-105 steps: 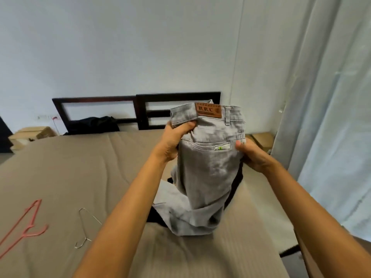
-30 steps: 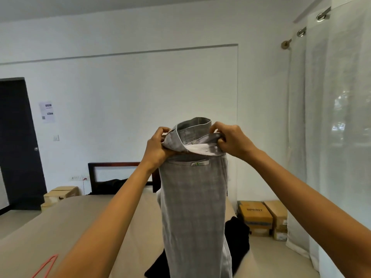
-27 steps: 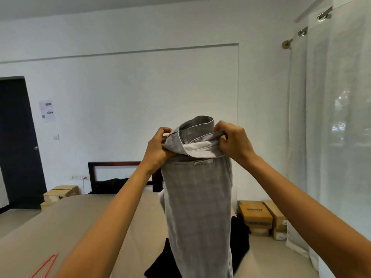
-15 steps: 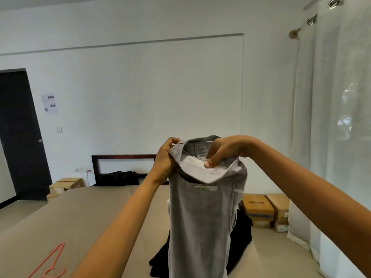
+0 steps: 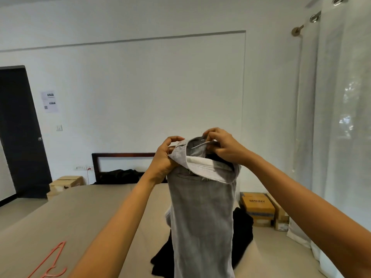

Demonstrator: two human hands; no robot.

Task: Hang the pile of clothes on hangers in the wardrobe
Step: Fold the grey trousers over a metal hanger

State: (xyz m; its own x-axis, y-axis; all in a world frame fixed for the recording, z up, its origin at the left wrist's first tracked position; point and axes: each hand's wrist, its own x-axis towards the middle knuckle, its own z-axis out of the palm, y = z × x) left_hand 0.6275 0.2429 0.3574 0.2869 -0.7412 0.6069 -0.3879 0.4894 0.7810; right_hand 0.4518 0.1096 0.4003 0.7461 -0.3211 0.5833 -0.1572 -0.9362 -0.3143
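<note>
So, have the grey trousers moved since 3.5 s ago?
Yes, up. The waistband of the grey trousers was below the headboard top rail then; now it is above, gripped by the left hand and right hand.

1. A bedroom in a home: a wide bed point(image 5: 90, 207) under a tan sheet fills the lower half of the frame, its dark wooden headboard point(image 5: 124, 155) against the white wall point(image 5: 160, 87) at centre.
2. Clothing is out: black garments point(image 5: 243, 225) heaped on the bed at lower centre, grey trousers point(image 5: 202, 217) above them, and a pink hanger point(image 5: 50, 263) at lower left.
3. Sheer white eyelet curtains point(image 5: 341, 117) hang down the right edge.
4. A dark door point(image 5: 18, 133) stands at the left edge, with a light switch point(image 5: 59, 128) beside it.
5. Cardboard boxes point(image 5: 258, 205) are stacked at centre right, beside the bed.
</note>
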